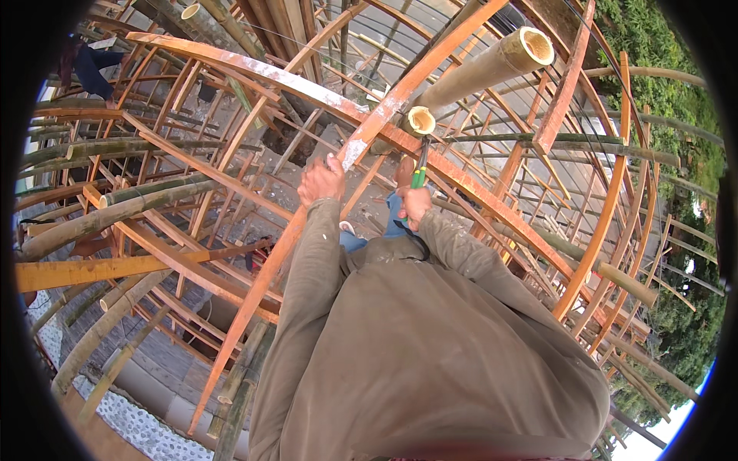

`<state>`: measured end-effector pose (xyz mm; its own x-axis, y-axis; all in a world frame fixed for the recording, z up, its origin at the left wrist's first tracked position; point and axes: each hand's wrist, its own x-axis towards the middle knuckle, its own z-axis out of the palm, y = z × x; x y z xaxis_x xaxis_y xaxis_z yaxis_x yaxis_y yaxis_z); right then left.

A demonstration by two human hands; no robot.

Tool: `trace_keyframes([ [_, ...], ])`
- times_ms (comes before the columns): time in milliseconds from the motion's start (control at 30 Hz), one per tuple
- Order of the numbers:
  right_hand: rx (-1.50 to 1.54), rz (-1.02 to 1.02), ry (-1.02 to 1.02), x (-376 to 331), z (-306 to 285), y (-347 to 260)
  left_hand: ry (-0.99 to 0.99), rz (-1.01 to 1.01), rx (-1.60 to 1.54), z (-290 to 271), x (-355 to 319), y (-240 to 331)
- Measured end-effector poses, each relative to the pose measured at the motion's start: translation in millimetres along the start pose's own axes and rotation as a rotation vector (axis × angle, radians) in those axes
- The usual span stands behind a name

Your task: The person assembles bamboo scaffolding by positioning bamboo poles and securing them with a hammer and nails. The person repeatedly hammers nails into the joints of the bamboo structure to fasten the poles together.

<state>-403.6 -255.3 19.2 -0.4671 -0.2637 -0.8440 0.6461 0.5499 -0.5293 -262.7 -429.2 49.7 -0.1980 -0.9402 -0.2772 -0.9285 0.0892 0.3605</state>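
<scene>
A long orange-brown wooden beam [257, 286] slants from the upper right to the lower left, with white smears near where it crosses another beam [269, 75]. My left hand [321, 181] is closed around the slanting beam, just below that crossing; its fingertips are partly hidden. In my right hand [416, 206] is a hammer [420, 174] with a green-and-black handle. Its dark head points up, beside the cut end of a bamboo pole [421, 121]. The hammer head and the bamboo end overlap in view; I cannot tell whether they touch.
Around me stands a lattice of wooden strips and bamboo poles [131, 196]. A thick bamboo pole [492, 69] juts up at the upper right. Lower down lie the ground and a white pebbled strip [146, 422]. Another person's dark-clothed leg [100, 69] shows at the far left. Green foliage [653, 69] borders the right.
</scene>
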Motion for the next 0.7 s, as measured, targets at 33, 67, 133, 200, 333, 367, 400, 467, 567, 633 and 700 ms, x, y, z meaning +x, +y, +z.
trace_keyframes([
  [33,-0.051,-0.068,0.068,4.7,3.6,11.4,0.008,0.000,0.005,0.6,-0.1,-0.2],
  [67,-0.063,-0.116,0.105,9.7,3.6,21.8,0.017,0.000,0.015,1.4,-0.5,-0.2],
  [133,-0.087,-0.204,0.198,23.3,6.2,35.8,0.046,0.013,0.032,2.4,0.9,0.4],
  [200,-0.237,-0.297,0.234,30.8,1.9,47.2,0.054,0.018,0.043,2.6,1.2,0.9],
  [333,-0.469,-0.466,0.339,37.6,-5.3,53.3,0.053,0.005,0.024,3.4,-0.4,4.0],
  [367,-0.510,-0.429,0.367,37.1,-6.8,54.1,0.030,0.001,0.033,3.3,-0.9,4.2],
  [400,-0.485,-0.467,0.345,36.0,-8.5,55.2,0.014,0.002,0.040,2.8,-1.3,4.3],
  [467,-0.451,-0.504,0.317,37.4,-11.9,56.3,0.002,0.009,0.048,2.0,-0.1,4.4],
  [567,-0.451,-0.511,0.299,46.5,-16.0,61.0,-0.002,0.014,0.048,1.3,0.0,3.0],
  [633,-0.402,-0.582,0.269,54.1,-14.5,64.2,-0.003,0.014,0.027,1.4,0.9,2.7],
  [700,-0.437,-0.569,0.237,53.8,-16.2,64.7,0.004,0.002,0.044,1.7,0.2,2.3],
])
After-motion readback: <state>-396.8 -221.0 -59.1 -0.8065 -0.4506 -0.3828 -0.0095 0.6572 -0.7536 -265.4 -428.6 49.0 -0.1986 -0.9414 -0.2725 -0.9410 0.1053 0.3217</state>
